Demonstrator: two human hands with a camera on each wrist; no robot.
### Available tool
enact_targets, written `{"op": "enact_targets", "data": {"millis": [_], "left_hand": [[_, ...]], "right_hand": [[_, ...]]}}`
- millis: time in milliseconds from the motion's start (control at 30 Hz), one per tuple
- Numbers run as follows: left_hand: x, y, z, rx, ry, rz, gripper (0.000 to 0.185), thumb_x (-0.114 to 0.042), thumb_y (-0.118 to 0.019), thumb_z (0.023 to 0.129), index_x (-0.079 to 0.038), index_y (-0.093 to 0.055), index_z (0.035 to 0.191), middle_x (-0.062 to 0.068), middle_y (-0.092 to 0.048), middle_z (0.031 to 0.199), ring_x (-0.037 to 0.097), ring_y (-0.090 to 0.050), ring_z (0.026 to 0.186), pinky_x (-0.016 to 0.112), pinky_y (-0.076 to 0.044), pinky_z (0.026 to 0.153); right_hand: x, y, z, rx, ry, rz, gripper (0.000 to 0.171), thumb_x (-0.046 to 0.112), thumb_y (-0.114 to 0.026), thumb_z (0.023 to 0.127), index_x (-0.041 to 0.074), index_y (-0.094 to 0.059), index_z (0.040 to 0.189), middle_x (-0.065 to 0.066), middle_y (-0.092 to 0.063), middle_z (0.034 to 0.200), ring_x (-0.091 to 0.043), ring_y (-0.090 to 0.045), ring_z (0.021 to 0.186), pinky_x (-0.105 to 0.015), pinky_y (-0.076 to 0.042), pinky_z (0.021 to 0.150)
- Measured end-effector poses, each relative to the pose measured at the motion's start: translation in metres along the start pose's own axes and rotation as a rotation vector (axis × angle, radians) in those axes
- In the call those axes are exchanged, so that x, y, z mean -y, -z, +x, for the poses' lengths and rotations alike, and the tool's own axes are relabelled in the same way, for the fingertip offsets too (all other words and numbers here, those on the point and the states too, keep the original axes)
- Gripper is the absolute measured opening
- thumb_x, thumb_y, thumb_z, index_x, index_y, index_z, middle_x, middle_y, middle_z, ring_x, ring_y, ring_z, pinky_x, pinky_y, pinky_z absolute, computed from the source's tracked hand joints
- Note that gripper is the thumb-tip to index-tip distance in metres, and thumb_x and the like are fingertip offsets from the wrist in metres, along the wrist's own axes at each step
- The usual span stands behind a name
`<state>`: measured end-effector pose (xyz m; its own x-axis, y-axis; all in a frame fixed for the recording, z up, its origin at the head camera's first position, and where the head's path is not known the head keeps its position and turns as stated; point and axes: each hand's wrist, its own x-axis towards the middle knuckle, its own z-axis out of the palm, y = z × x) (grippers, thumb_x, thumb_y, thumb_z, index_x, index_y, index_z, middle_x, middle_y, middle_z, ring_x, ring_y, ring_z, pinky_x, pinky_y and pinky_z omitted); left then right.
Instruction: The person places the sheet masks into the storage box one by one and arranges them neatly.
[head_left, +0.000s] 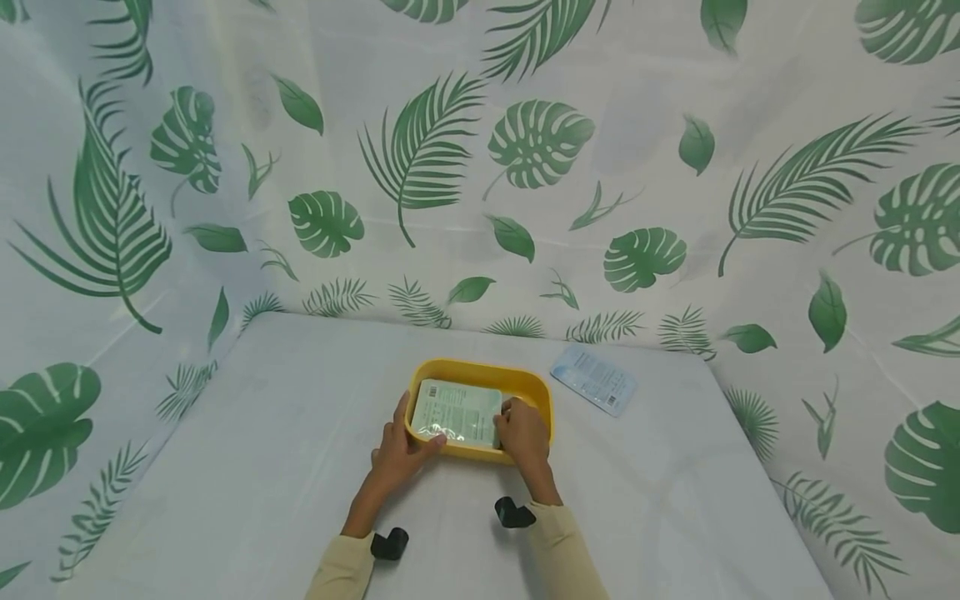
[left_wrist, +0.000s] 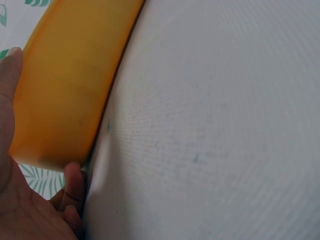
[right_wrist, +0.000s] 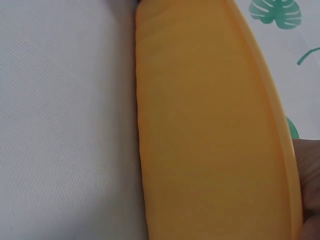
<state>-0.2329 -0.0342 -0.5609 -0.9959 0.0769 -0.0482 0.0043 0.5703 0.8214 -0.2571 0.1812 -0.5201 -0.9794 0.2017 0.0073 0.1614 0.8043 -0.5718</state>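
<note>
On the white table, a yellow rectangular tray [head_left: 474,454] holds a pale green printed packet [head_left: 457,412], lying flat toward its left side. My left hand [head_left: 401,450] grips the tray's front left corner, thumb over the front rim and fingers along the left side. Inside the tray, my right hand [head_left: 525,429] has curled fingers at the packet's right edge and pinches it; the fingertips are partly hidden. The left wrist view shows the tray's outer wall [left_wrist: 70,75] beside the left hand [left_wrist: 25,200]. In the right wrist view, the wall [right_wrist: 210,125] hides most of the right hand [right_wrist: 311,185].
A light blue packet [head_left: 594,379] lies flat on the table [head_left: 675,467], just beyond the tray's back right corner. Leaf-patterned sheets [head_left: 442,267] hang behind the table and at its sides. A black wrist camera [head_left: 390,544] sits at each cuff.
</note>
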Motion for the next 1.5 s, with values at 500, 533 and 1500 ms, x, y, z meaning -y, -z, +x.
{"op": "enact_targets", "data": {"millis": [500, 533, 1500], "left_hand": [[-0.0008, -0.0017, -0.0017, -0.007, 0.001, -0.007, 0.101, -0.060, -0.066, 0.084, -0.029, -0.005, 0.158, 0.019, -0.044, 0.136, 0.031, -0.046, 0.117, 0.049, -0.028, 0.083], [-0.0008, -0.0020, -0.0020, -0.007, 0.001, -0.009, 0.101, -0.060, -0.066, 0.084, -0.029, -0.005, 0.158, 0.020, -0.043, 0.137, 0.031, -0.046, 0.118, 0.049, -0.028, 0.083], [-0.0042, -0.0009, -0.0029, -0.003, -0.001, -0.025, 0.100, -0.058, -0.066, 0.085, -0.025, -0.006, 0.158, 0.021, -0.041, 0.141, 0.036, -0.043, 0.127, 0.062, -0.026, 0.091]], "right_hand": [[-0.0011, 0.0017, -0.0018, 0.016, 0.022, -0.013, 0.025, 0.020, -0.068, 0.092, 0.000, -0.068, 0.106, -0.008, -0.070, 0.089, -0.014, -0.056, 0.065, -0.028, -0.048, 0.061], [-0.0014, 0.0017, -0.0021, 0.016, 0.022, -0.016, 0.025, 0.021, -0.067, 0.092, 0.000, -0.068, 0.105, -0.008, -0.070, 0.089, -0.014, -0.055, 0.065, -0.027, -0.047, 0.061], [-0.0001, -0.0023, -0.0030, -0.027, -0.002, -0.086, 0.025, 0.025, -0.065, 0.093, 0.007, -0.063, 0.076, -0.001, -0.050, 0.059, -0.015, -0.048, 0.055, -0.027, -0.035, 0.053]]}}
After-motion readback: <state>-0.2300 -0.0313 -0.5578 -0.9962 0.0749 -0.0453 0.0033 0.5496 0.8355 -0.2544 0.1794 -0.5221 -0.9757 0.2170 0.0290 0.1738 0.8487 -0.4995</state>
